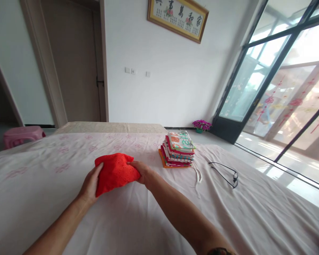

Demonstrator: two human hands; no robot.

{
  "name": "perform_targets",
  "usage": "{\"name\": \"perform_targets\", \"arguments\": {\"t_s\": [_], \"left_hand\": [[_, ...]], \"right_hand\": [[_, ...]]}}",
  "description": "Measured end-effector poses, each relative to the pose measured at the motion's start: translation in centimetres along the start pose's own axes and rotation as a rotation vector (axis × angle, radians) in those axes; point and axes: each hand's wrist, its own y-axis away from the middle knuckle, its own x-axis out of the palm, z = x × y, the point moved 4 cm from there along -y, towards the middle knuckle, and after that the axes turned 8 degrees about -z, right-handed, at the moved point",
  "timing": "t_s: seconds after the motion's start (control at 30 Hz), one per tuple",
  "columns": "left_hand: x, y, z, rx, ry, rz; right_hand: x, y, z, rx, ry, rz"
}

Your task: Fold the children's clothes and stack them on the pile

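Between my two hands is a folded bright red cloth [117, 173] with small eyelet-like marks on its surface. My left hand [91, 182] grips its left edge, the thumb on top and the other fingers hidden behind or under it. At the right edge, my right hand [140, 171] pinches the same cloth, thumb and fingers closed on its side. The cloth is over the pale bedsheet [117, 226]; whether it rests on the sheet or is slightly lifted I cannot tell. Right of it stands a stack of folded cloths [178, 150] in several colours and prints.
White cords [198, 175] lie beside the stack. Farther right is a pair of dark-framed glasses [228, 173]. A pink stool [23, 136] stands left of the bed, and purple flowers in a green pot [200, 125] sit on the floor by the glass door [244, 88].
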Motion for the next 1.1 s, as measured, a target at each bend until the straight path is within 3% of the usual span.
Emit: {"name": "perform_targets", "arguments": {"t_s": [0.2,0.4,0.57,0.7,0.9,1.1], "left_hand": [[0.7,0.8,0.9,-0.017,-0.091,-0.018],[1.1,1.0,1.6,-0.019,-0.077,0.004],[1.2,1.0,1.8,-0.033,-0.084,0.085],[1.5,1.3,1.6,-0.063,-0.048,0.207],[1.6,1.5,1.1,-0.126,-0.028,0.224],[1.6,1.4,1.0,-0.104,-0.059,0.187]], "right_hand": [[-1.3,1.2,1.7,0.001,-0.019,-0.007],[-2.4,1.8,2.1,-0.149,-0.031,-0.097],[-2.8,3.2,4.1,-0.193,-0.033,-0.077],[-3.7,4.9,7.0,-0.237,-0.059,-0.082],[-6.3,6.6,12.0,-0.321,-0.032,-0.19],[-9.0,7.5,21.2,-0.504,-0.093,-0.219]]}}
